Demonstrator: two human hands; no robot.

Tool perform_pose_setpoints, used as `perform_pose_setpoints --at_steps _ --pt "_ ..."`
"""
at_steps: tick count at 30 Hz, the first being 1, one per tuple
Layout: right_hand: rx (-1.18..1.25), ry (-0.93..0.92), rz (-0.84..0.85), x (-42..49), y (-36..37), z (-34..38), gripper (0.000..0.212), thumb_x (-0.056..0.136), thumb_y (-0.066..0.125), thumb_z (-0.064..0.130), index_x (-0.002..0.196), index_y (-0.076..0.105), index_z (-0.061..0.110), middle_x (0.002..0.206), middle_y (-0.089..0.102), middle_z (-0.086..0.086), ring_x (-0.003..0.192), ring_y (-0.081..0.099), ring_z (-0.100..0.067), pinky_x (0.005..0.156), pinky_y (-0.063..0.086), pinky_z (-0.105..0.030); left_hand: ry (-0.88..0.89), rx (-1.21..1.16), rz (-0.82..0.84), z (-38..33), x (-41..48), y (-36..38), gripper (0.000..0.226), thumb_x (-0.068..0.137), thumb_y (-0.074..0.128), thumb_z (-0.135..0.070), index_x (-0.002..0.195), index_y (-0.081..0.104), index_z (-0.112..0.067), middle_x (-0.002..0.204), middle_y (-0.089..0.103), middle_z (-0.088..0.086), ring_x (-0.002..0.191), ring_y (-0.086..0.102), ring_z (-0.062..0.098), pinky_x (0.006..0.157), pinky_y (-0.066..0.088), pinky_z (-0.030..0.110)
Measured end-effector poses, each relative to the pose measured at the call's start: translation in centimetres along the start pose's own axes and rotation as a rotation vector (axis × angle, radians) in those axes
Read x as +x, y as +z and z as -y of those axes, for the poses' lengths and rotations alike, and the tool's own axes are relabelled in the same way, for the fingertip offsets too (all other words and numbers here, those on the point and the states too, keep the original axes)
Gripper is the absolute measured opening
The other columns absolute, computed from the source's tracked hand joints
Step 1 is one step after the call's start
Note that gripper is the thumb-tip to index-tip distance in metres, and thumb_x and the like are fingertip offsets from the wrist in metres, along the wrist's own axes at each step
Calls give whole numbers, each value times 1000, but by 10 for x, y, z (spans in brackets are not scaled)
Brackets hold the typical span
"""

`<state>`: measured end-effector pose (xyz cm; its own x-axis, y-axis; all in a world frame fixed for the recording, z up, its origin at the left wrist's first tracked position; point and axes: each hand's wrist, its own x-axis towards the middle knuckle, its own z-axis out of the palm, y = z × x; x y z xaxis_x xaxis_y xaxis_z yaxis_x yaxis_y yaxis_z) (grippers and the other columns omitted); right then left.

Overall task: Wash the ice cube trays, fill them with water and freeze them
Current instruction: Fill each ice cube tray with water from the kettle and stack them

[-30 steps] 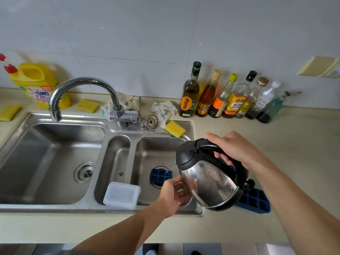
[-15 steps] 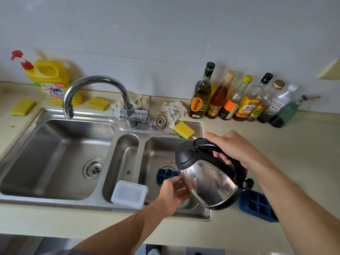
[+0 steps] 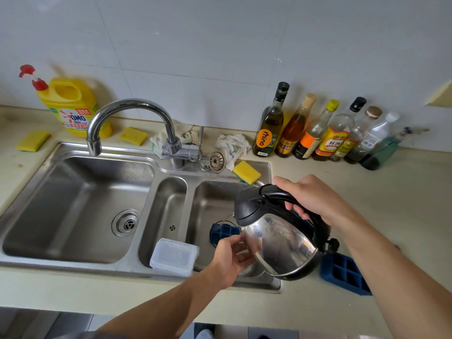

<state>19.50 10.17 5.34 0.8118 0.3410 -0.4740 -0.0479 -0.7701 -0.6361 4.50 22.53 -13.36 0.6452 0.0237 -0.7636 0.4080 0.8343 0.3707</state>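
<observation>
My right hand point(image 3: 310, 199) grips the black handle of a steel electric kettle point(image 3: 281, 245), which is tilted with its lid end toward the right sink basin point(image 3: 210, 199). My left hand point(image 3: 230, 258) rests against the kettle's lower left side with loosely curved fingers. A dark blue ice cube tray point(image 3: 223, 231) lies in that basin, mostly hidden behind the kettle and my left hand. A second blue ice cube tray point(image 3: 344, 272) sits on the counter to the right of the sink, partly behind the kettle.
A clear lidded plastic box point(image 3: 173, 256) sits on the sink's front rim. The faucet point(image 3: 132, 108) points over the large left basin point(image 3: 73, 204). A yellow sponge point(image 3: 246, 168), rags and a strainer point(image 3: 217, 161) lie behind the basins. Bottles point(image 3: 318, 130) line the wall; yellow detergent jug point(image 3: 71, 106) far left.
The view has shifted slightly, moving the scene to the right. The kettle and both hands keep nearly the same pose over the right basin.
</observation>
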Motion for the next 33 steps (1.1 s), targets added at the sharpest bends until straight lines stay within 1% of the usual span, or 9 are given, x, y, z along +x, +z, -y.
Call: perform_pose_setpoints --at_steps 5,10,16,18,21,25,28,30,33 --pt "5 7 -23 -3 -4 -10 71 91 55 66 65 69 2 45 55 -5 42 48 -21 62 47 -34 8 13 18 5 1 4 36 101 46 -17 105 78 0 113 73 25 90 75 35 72 60 37" --pt "57 19 -70 -5 -7 -23 70 90 55 66 61 68 3 46 54 -6 40 48 -20 58 47 -33 23 98 28 1 4 9 35 100 48 -19 108 77 -2 114 73 23 94 75 35 75 61 37" --pt "236 -8 -212 -6 -11 -47 74 89 53 71 52 66 7 44 54 -9 39 51 -21 56 47 -33 200 411 3 -32 9 25 31 103 44 -21 97 73 -11 98 78 14 84 75 23 74 60 35" --pt "309 -26 -282 -5 -11 -58 76 89 52 73 51 65 9 43 54 -8 38 51 -20 55 47 -32 319 621 -53 -50 11 39 25 106 46 -21 101 70 -14 107 76 17 99 72 30 88 59 42" --pt "432 -37 -387 0 -10 -75 75 86 53 74 50 65 10 44 56 -6 39 51 -19 54 48 -34 484 792 -29 -78 7 62 19 105 52 -16 114 68 -10 115 72 19 107 68 31 90 57 45" --pt "544 -45 -524 11 -10 -100 73 82 51 81 57 69 15 46 57 -7 42 55 -18 54 48 -33 479 886 120 -100 9 102 25 105 54 -19 127 64 -13 122 71 9 117 65 26 101 51 47" --pt "591 -43 -590 23 -14 -121 68 87 50 77 57 69 18 49 60 -7 44 57 -15 57 49 -31 469 994 209 -101 22 133 32 105 54 -22 135 58 -15 127 68 2 115 65 16 102 53 39" --pt "624 -23 -613 32 -19 -134 66 86 49 79 58 70 22 52 62 -6 46 59 -14 59 50 -29 509 1056 265 -102 33 152 33 104 55 -20 136 57 -15 125 68 4 111 67 14 101 54 35" --pt "666 3 -600 45 -23 -150 65 83 48 81 61 71 24 54 63 -4 49 59 -12 61 49 -28 535 1107 279 -103 54 176 36 102 59 -22 136 55 -13 122 68 7 113 67 18 105 52 41"
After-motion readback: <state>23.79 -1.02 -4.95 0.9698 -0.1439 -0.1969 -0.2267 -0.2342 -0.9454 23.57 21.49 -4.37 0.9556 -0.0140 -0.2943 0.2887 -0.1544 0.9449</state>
